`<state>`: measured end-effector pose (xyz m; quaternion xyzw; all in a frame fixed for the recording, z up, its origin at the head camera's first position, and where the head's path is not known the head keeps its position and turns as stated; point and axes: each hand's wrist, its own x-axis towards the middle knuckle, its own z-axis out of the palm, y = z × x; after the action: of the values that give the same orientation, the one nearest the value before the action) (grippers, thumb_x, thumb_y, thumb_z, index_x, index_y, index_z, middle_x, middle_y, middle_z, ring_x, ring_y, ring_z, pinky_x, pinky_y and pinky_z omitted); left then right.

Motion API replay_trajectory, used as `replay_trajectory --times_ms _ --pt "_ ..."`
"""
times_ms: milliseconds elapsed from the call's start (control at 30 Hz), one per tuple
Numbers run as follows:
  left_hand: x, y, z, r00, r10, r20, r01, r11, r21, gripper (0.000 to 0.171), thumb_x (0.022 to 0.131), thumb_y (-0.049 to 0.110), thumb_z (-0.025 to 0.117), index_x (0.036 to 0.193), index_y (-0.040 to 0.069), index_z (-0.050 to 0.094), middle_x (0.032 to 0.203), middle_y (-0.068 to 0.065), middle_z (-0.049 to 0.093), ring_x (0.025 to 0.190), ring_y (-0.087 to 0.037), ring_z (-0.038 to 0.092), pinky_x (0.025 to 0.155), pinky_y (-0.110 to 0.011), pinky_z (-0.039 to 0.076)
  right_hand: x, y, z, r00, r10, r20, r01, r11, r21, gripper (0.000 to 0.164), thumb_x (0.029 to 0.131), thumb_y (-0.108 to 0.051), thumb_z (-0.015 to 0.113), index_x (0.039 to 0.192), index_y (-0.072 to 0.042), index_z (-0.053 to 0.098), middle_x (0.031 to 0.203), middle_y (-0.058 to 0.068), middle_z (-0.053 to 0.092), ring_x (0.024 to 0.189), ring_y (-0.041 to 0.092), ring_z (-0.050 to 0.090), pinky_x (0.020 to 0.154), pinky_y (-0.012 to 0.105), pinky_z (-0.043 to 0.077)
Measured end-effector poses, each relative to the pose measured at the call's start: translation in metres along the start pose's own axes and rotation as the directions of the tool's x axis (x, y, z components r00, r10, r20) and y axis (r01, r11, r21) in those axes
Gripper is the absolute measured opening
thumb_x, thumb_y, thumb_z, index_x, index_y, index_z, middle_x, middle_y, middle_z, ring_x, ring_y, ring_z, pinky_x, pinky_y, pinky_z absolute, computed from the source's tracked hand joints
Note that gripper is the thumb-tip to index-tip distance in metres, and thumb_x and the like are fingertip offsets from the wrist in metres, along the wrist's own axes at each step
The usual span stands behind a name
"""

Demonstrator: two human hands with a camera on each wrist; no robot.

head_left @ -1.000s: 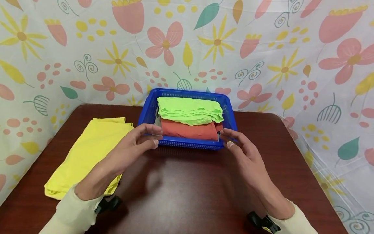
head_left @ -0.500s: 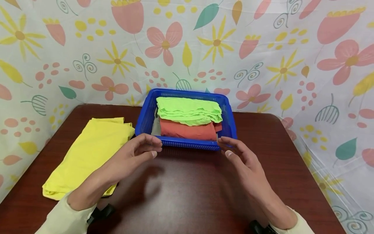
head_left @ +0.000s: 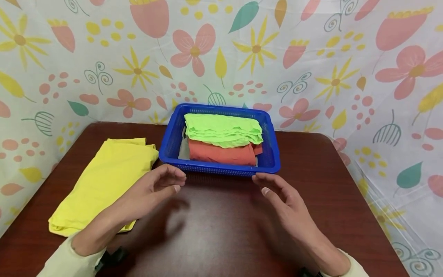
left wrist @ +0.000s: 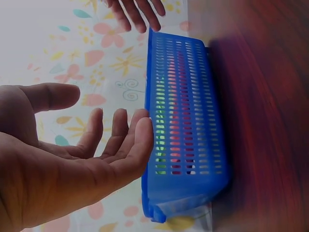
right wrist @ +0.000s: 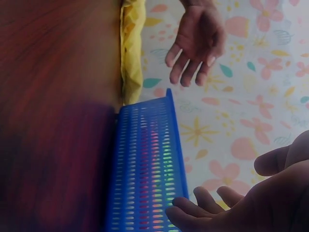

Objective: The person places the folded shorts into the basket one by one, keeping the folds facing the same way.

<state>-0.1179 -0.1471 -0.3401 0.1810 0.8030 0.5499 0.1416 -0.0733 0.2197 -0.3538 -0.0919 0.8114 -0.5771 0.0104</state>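
Note:
A blue plastic basket [head_left: 216, 168] stands at the back of the table with folded cloths inside. On top lies a bright green folded cloth [head_left: 223, 129], with an orange-red one [head_left: 221, 154] in front and a bit of grey cloth [head_left: 184, 150] at the left. My left hand [head_left: 149, 192] hovers before the basket's front left corner, fingers loosely bent, holding nothing. Level with it, my right hand [head_left: 287, 204] hovers before the front right side, also holding nothing. In the left wrist view the basket's slotted wall [left wrist: 188, 111] shows beyond the fingers.
A folded yellow cloth [head_left: 104, 181] lies on the dark red-brown table [head_left: 221, 231] at the left, partly behind my left forearm. Behind the table hangs a white curtain with a flower print [head_left: 256, 50].
Both hands have drawn back from the basket's front corners toward me, staying apart. The basket and the cloths lie as before; the view has shifted slightly.

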Motion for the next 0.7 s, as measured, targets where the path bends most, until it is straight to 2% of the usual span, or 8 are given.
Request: replay_trajectory --times_ms 133,267,400,500,700 --pt "0.000 -0.003 -0.002 1.000 0.000 -0.007 0.000 0.999 0.033 0.025 0.106 0.019 0.067 0.128 0.010 0.062 0.125 -0.005 0.069 0.121 -0.024 0.067 0.099 -0.025 0.055 -0.001 0.003 0.003 1.000 0.007 0.003 -0.007 1.000 -0.011 0.033 0.112 -0.014 0.054 0.144 -0.010 0.060 0.143 0.000 0.065 0.137 0.019 0.059 0.103 0.016 0.049" --pt "-0.001 -0.006 -0.006 1.000 0.007 -0.015 -0.006 0.998 0.064 0.022 0.106 0.019 0.067 0.126 0.010 0.064 0.121 -0.004 0.069 0.117 -0.027 0.067 0.097 -0.027 0.056 -0.002 0.009 0.006 1.000 0.007 0.003 -0.007 0.999 -0.049 0.031 0.112 -0.016 0.055 0.142 -0.015 0.062 0.142 -0.001 0.067 0.135 0.018 0.059 0.103 0.016 0.048" --pt "0.000 -0.008 -0.012 1.000 0.019 -0.011 -0.017 0.992 0.126 0.019 0.105 0.019 0.068 0.122 0.011 0.065 0.117 -0.003 0.068 0.111 -0.021 0.068 0.096 -0.031 0.057 -0.002 0.014 0.007 1.000 0.000 0.007 0.000 0.997 -0.075 0.030 0.112 -0.017 0.056 0.141 -0.017 0.064 0.140 -0.001 0.068 0.134 0.019 0.060 0.102 0.016 0.048" --pt "-0.001 -0.009 -0.017 1.000 0.020 0.000 -0.019 0.978 0.208 0.016 0.106 0.022 0.068 0.119 0.014 0.066 0.115 0.000 0.068 0.107 -0.016 0.067 0.095 -0.033 0.057 -0.001 0.017 0.008 1.000 -0.007 0.015 0.008 0.997 -0.076 0.030 0.111 -0.014 0.056 0.140 -0.015 0.065 0.139 0.000 0.068 0.134 0.020 0.060 0.102 0.017 0.049" --pt "-0.005 -0.013 -0.029 1.000 0.014 0.011 -0.017 0.932 0.362 0.015 0.106 0.028 0.067 0.117 0.017 0.068 0.112 0.006 0.069 0.103 -0.011 0.067 0.091 -0.037 0.056 0.000 0.019 0.010 1.000 0.012 0.028 -0.009 0.994 -0.110 0.029 0.111 -0.015 0.057 0.139 -0.014 0.065 0.139 0.001 0.069 0.134 0.017 0.059 0.103 0.017 0.047"
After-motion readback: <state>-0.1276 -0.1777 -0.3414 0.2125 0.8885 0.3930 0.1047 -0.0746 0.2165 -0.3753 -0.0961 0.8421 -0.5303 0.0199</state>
